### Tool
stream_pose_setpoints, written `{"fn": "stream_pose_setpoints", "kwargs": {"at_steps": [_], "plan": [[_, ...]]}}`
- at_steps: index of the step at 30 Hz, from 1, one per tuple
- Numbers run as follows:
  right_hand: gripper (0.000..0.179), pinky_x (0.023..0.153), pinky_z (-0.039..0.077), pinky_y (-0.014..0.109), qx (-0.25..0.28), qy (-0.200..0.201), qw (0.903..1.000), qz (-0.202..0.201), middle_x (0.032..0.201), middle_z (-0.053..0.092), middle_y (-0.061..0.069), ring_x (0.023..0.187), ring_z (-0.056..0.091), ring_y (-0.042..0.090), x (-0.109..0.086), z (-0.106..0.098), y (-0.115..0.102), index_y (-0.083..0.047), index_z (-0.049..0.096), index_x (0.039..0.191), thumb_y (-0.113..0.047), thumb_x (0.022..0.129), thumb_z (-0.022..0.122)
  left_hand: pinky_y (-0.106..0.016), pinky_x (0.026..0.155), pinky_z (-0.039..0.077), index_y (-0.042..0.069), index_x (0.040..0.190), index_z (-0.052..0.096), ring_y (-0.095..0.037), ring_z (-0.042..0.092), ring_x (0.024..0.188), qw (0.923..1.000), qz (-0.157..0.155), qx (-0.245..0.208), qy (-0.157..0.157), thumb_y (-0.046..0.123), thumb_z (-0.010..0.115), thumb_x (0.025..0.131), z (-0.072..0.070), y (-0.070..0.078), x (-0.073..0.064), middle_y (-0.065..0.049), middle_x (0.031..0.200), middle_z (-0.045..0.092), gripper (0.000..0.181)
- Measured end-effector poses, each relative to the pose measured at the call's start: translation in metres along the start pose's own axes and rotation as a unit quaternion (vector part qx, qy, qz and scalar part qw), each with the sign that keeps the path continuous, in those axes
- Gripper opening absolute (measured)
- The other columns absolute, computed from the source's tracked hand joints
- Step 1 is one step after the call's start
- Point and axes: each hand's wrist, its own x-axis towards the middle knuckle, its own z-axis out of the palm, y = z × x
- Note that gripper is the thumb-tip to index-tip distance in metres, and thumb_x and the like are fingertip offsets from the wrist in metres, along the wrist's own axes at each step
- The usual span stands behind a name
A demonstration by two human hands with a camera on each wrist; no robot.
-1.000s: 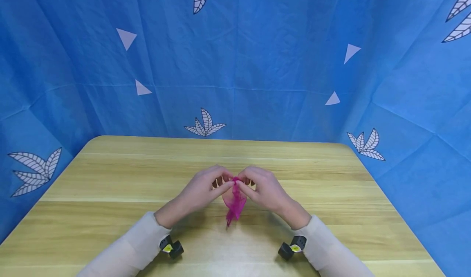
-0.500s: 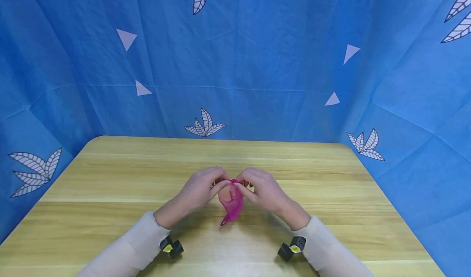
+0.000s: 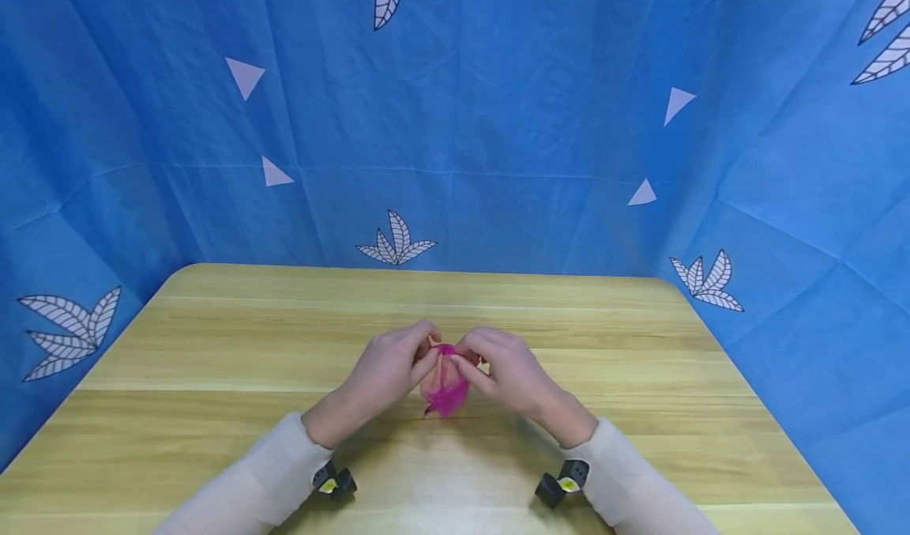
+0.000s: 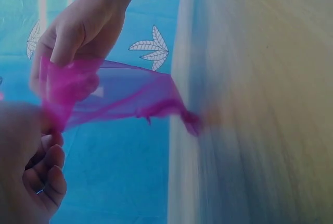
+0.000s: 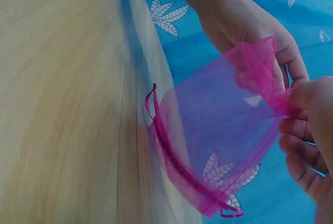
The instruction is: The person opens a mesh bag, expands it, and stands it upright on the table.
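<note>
A sheer magenta organza drawstring pouch (image 3: 446, 397) hangs between the two hands above the table. Its gathered top edge is pinched by the right hand (image 3: 501, 365), thumb and fingertips on the cloth. The left hand (image 3: 387, 365) holds the same edge at the other side, its thumb and index finger at the cloth. In the right wrist view the pouch (image 5: 218, 114) spreads out, and its drawstring band (image 5: 177, 161) with small cord loops lies at the end away from the fingers. The left hand's fingertips show through the sheer cloth there.
A light wood-grain table (image 3: 235, 337) lies beneath the hands. Behind and beside it hangs a blue cloth (image 3: 526, 124) printed with white leaves and triangles. Small black cameras (image 3: 341, 484) are strapped at both sleeve cuffs.
The pouch has gone from a narrow bunched strip to a wider spread, its lower tip rising and shifting slightly left. The left hand's fingertips have drawn a little away from the right's.
</note>
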Motion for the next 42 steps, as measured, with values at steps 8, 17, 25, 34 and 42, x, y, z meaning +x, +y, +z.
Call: {"fn": "stream_pose_setpoints", "kwargs": {"at_steps": [8,17,25,34,42], "plan": [[0.008,0.06,0.05,0.024,0.013,0.001,0.9993,0.034,0.079,0.057,-0.009,0.069,0.057,0.011,0.0007,-0.0009,-0.0024,-0.015,0.062,0.092,-0.016,0.091,0.07,-0.016,0.049,0.04,0.012,0.096,0.065,-0.003,0.046,0.058,0.9993,0.036,-0.01,-0.002,0.013,0.067,0.093,-0.0006,-0.0003,-0.0001,0.01,0.071,0.055,0.004],[0.01,0.059,0.046,0.021,-0.01,0.011,0.9997,0.019,0.078,0.057,-0.009,0.069,0.053,0.006,0.0009,0.0002,-0.0032,-0.016,0.06,0.087,-0.012,0.091,0.069,-0.015,0.052,0.041,0.012,0.092,0.064,-0.003,0.047,0.061,0.9965,0.082,-0.015,0.005,0.013,0.064,0.095,0.0001,-0.0003,-0.0004,0.009,0.072,0.054,0.003],[0.019,0.051,0.035,0.018,-0.063,0.04,0.9954,0.061,0.067,0.047,-0.01,0.058,0.04,0.004,-0.0014,0.0059,-0.0063,-0.019,0.049,0.074,-0.007,0.083,0.061,-0.02,0.061,0.05,0.012,0.09,0.061,-0.008,0.053,0.067,0.9903,0.136,-0.005,0.027,0.009,0.067,0.091,0.0015,0.0018,-0.001,0.005,0.078,0.06,0.007],[0.021,0.049,0.037,0.018,-0.041,0.024,0.9925,0.112,0.067,0.05,-0.014,0.057,0.043,0.002,-0.0032,0.0081,-0.0096,-0.02,0.049,0.074,-0.008,0.085,0.061,-0.018,0.053,0.042,0.013,0.091,0.059,-0.005,0.047,0.062,0.9971,0.076,-0.002,0.008,0.015,0.066,0.093,0.004,0.0031,-0.002,0.009,0.073,0.054,0.007],[0.02,0.05,0.038,0.019,-0.029,0.024,0.9926,0.115,0.07,0.05,-0.012,0.059,0.044,0.004,-0.002,0.003,-0.0082,-0.019,0.05,0.076,-0.009,0.088,0.063,-0.017,0.051,0.041,0.015,0.09,0.061,-0.003,0.047,0.06,0.9994,0.013,0.006,-0.032,0.024,0.066,0.095,0.0027,0.0041,-0.001,0.011,0.072,0.054,0.011]]}}
